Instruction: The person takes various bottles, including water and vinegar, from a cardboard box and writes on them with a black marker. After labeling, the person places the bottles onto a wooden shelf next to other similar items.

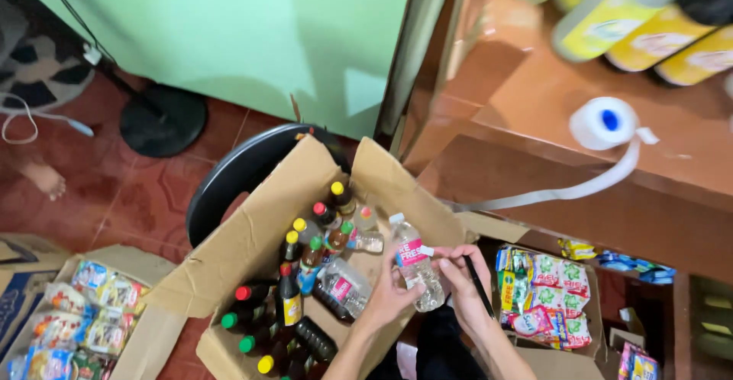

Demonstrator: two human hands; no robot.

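My left hand [389,292] grips a clear plastic water bottle [416,264] with a pink label, held upright over the edge of an open cardboard box [252,235]. My right hand [462,277] holds a black pen [479,287] and its fingers touch a small white sticker on the bottle's side. The box holds several bottles [294,288] with yellow, red and green caps, some standing, some lying down.
A roll of white label tape [603,122] trails a strip across the wooden shelf [534,97], below yellow-labelled bottles [657,21]. Boxes of snack packets sit at right [546,296] and lower left [84,315]. A black fan base [162,124] and another person's bare foot [44,177] rest on the red tiles.
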